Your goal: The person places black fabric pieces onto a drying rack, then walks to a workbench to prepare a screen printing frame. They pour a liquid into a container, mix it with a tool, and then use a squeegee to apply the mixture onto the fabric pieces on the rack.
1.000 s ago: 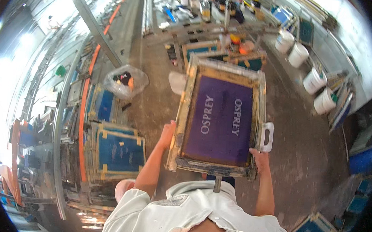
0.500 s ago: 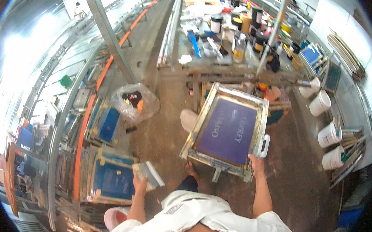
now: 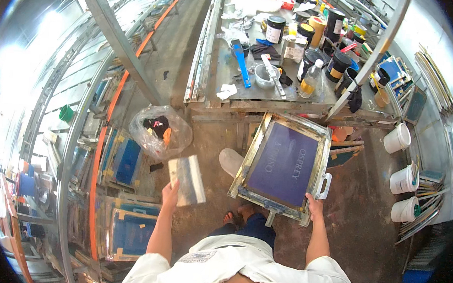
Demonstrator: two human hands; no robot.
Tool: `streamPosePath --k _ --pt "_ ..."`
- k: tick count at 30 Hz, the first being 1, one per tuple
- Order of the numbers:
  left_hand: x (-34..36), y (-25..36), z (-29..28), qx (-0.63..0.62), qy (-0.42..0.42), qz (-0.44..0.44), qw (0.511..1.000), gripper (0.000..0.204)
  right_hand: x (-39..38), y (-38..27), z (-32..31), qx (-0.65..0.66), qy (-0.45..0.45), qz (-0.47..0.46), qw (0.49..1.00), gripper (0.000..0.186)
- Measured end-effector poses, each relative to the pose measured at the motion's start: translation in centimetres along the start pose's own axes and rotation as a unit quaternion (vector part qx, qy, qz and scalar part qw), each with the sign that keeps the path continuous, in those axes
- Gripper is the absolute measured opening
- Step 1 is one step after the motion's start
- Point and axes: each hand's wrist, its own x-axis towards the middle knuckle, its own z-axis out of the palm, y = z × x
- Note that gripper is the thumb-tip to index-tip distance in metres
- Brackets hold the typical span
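Observation:
My left hand (image 3: 170, 194) is closed round the edge of a squeegee (image 3: 187, 181), a flat, pale, board-like tool with a greyish band. It is held up over the floor, left of my feet. On my right, my right hand (image 3: 314, 206) grips the near right corner of a screen-printing frame (image 3: 284, 161). This frame has a purple-blue mesh with pale lettering and a worn, stained border, and it lies tilted in front of me. A white handle (image 3: 326, 186) juts out at its right side, just above my hand. What bears the frame from below is hidden.
Ahead stands a metal table (image 3: 251, 93) crowded with ink tubs, bottles and a blue spatula (image 3: 241, 63). A clear plastic bag (image 3: 159, 131) of rags lies left on the floor. Blue screens (image 3: 133, 232) lean along the left rail. White buckets (image 3: 397, 139) stand at right.
My left hand has raised the squeegee forward, and its flat face now shows more. The table appears nearer. My right hand keeps its grip on the frame's corner.

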Motion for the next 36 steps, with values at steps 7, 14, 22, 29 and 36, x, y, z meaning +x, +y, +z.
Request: streamPosePath --k 7,14,22,29,36 --pt "10.7 6.2 13.5 -0.11 -0.17 0.007 0.979 0.044 5.2 1.9 0.2 -0.074 0.032 0.129 0.988 0.09" --pt "20.2 6.1 18.5 -0.139 -0.192 -0.007 0.971 0.042 5.5 2.2 -1.0 -0.02 0.029 0.114 0.993 0.092" --pt "24.7 10.8 20.9 0.117 -0.111 0.034 0.986 0.053 5.4 -9.5 -0.3 -0.241 0.247 -0.172 0.922 0.045" --pt "19.5 12.8 25.0 0.165 0.242 0.252 0.922 0.042 17.0 -26.2 11.3 -0.236 0.012 -0.506 0.829 0.048" --pt "15.1 26.5 40.8 0.304 0.13 0.368 0.869 0.081 21.9 -34.0 20.7 -0.299 -0.056 -0.641 0.704 0.059"
